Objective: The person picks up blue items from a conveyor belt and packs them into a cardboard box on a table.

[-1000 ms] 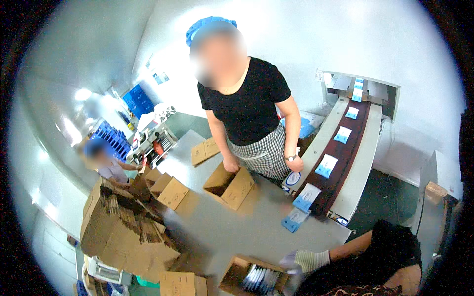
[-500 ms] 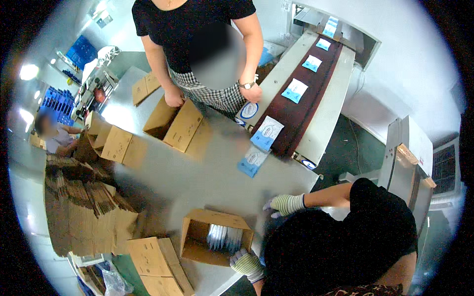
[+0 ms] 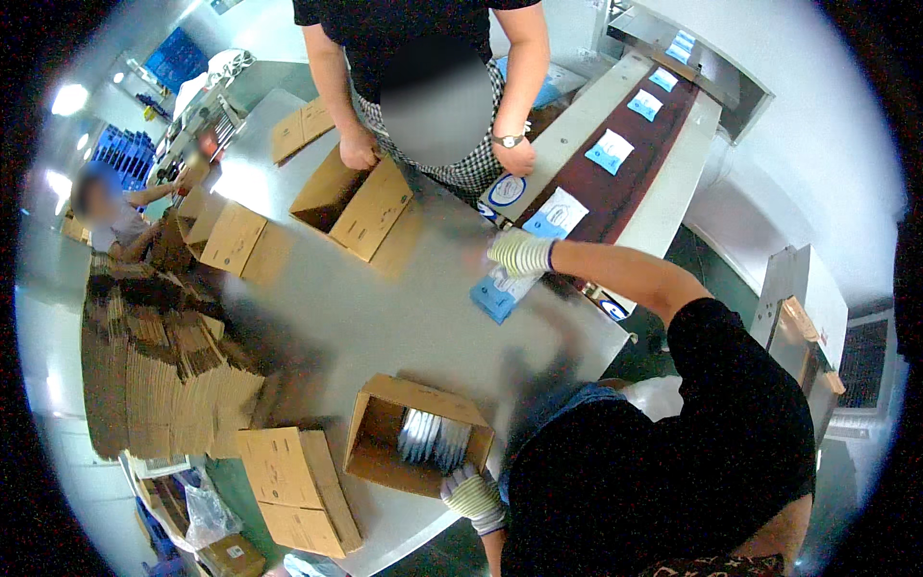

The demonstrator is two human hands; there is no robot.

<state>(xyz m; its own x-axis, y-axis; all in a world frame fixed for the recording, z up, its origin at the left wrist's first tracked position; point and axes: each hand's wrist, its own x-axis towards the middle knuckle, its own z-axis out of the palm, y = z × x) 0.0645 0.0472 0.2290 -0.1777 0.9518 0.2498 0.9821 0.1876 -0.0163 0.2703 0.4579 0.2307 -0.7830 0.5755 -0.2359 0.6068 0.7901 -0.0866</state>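
One arm is stretched far, its gloved right hand partly covering a blue-white packet on the counter by the conveyor; the left hand touches the open carton, near right. Whether either's fingers grip, I cannot tell.

The right grip has blurred fingertips and covers part of the packet beneath it; beyond it, the upper edge cuts off a co-worker at the chest; print on farther packets is unreadable
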